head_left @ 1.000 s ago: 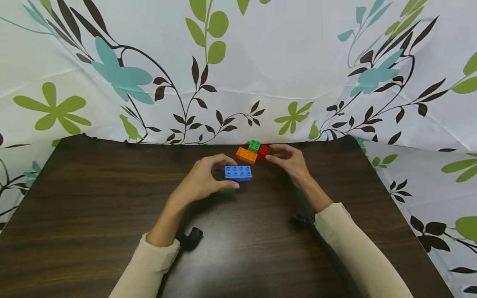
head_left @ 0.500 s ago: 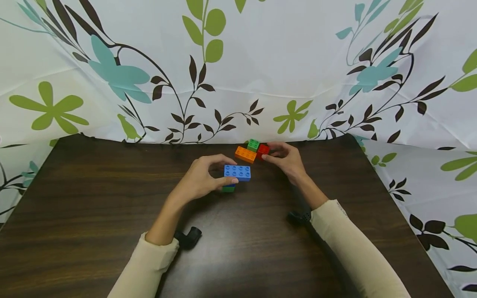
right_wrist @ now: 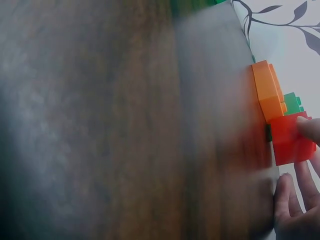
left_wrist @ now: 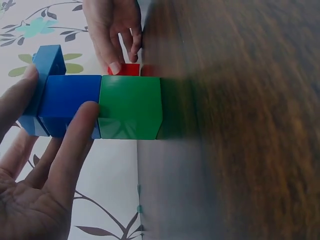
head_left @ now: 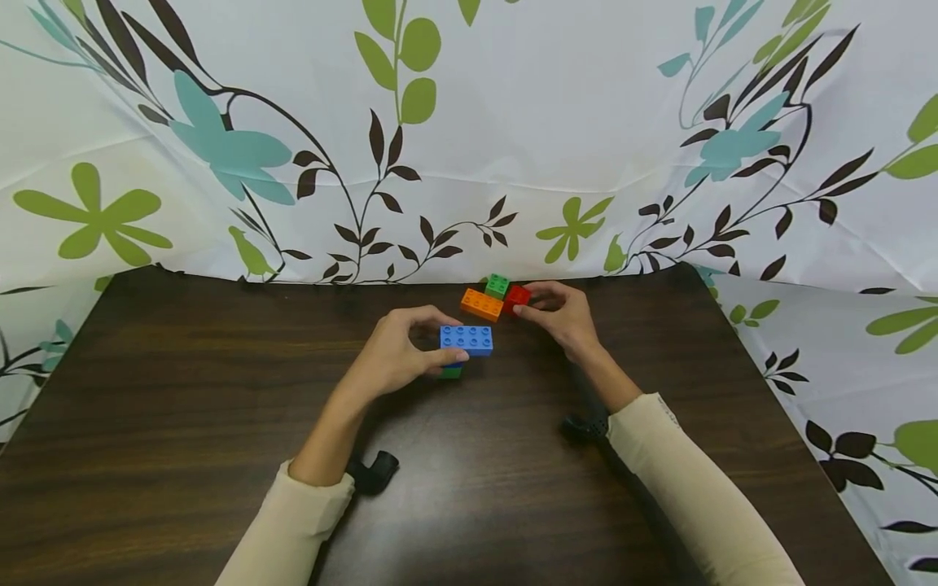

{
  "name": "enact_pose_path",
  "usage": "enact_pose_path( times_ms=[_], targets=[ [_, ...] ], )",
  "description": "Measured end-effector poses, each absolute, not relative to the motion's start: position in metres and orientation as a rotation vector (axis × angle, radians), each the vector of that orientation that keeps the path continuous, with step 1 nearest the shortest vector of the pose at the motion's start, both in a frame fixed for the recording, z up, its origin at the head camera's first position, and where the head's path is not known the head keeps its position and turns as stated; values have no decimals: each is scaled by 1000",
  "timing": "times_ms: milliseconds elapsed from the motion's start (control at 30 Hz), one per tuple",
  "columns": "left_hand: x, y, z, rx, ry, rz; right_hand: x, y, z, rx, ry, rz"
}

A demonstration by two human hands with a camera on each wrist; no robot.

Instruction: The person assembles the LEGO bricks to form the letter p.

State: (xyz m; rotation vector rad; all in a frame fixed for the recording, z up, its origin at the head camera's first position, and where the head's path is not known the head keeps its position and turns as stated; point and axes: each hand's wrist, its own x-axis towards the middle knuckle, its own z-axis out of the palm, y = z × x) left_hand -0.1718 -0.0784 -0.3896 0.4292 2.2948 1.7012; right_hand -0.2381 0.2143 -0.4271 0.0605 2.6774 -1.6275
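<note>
My left hand [head_left: 392,350] holds a stack of toy building bricks between thumb and fingers. A light blue eight-stud brick [head_left: 466,338] tops it, with a dark blue brick [left_wrist: 75,102] below and a green brick [left_wrist: 131,107] at the bottom. In the left wrist view one finger lies along the dark blue brick. My right hand [head_left: 567,317] pinches a red brick [right_wrist: 291,140] at the table's far side. That red brick sits against an orange brick [head_left: 481,303] and a small green brick [head_left: 497,285].
The dark wooden table [head_left: 220,407] ends at a white patterned cloth [head_left: 586,122] just behind the bricks. Black wrist devices, a left one [head_left: 377,472] and a right one [head_left: 582,429], show below the forearms.
My left thumb has shifted up onto the light blue brick's front, baring some dark blue beneath. The right hand stays at the red brick. The head view has drifted slightly.
</note>
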Motion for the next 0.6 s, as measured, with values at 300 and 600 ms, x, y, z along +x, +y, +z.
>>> enact_pose_path(
  times_ms=[300, 600],
  targets=[
    [-172, -78, -390, 402, 2271, 1711, -236, 215, -423, 109, 2647, -1670],
    [-172, -79, -391, 379, 2243, 1727, -228, 219, -419, -1, 2686, -1590]
  ],
)
